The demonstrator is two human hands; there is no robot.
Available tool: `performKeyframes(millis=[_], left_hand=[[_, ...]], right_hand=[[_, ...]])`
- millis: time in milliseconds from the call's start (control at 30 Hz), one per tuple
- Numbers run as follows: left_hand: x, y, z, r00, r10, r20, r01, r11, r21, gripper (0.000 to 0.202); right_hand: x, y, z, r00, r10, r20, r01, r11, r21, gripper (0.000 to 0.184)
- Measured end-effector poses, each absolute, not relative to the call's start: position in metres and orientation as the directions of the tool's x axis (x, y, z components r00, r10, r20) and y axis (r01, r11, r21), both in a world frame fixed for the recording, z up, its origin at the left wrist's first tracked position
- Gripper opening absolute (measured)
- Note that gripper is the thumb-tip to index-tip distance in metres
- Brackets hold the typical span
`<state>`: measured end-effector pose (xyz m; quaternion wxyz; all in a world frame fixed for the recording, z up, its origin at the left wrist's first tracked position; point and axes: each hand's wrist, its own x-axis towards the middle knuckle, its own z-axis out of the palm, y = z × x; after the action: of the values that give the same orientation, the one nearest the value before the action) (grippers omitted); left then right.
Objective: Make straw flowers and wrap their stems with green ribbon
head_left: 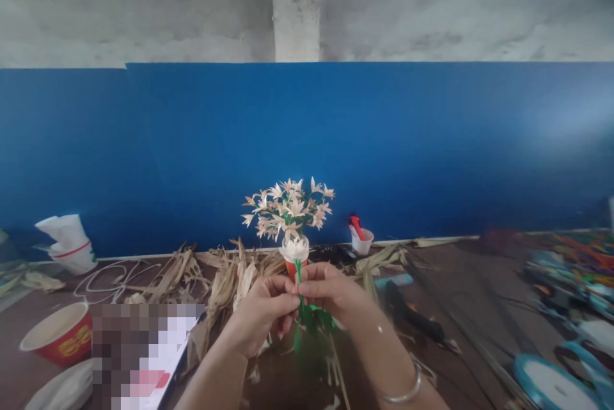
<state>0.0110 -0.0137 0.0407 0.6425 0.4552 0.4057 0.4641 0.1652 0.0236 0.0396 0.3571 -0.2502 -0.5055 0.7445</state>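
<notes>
My left hand (267, 309) and my right hand (330, 290) meet at the centre, fingertips pinched together on the green stem of a handmade flower (297, 247). The flower stands upright with its pale petals just above my fingers. Below my hands hangs green strip material (314, 319), partly blurred; I cannot tell whether it is joined to the stem. Right behind the held flower is a red and white cup (290, 266). From it rises a bunch of similar pale flowers (293, 208) on green stems.
Dried corn husks (223, 285) lie along the back of the brown table. To the left are a red paper bowl (62, 336), white cups (71, 250) and a white cable (115, 279). A small tub (362, 242) and a blue ribbon spool (551, 384) are on the right.
</notes>
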Motion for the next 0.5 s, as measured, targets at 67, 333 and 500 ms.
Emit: performKeyframes(millis=[67, 333, 500], left_hand=[[0.011, -0.014, 0.043, 0.201, 0.976, -0.084, -0.161, 0.118, 0.980, 0.027], [0.012, -0.017, 0.050, 0.069, 0.996, -0.054, 0.255, 0.034, 0.966, 0.021], [0.012, -0.014, 0.043, 0.091, 0.994, -0.053, 0.209, 0.033, 0.977, 0.021]], right_hand=[[0.163, 0.022, 0.042, -0.570, 0.821, 0.006, -0.261, -0.175, -0.949, 0.026], [0.161, 0.016, 0.051, -0.286, 0.957, 0.050, 0.056, 0.069, -0.996, 0.016], [0.158, 0.015, 0.050, -0.231, 0.970, 0.080, 0.171, 0.121, -0.978, 0.015]])
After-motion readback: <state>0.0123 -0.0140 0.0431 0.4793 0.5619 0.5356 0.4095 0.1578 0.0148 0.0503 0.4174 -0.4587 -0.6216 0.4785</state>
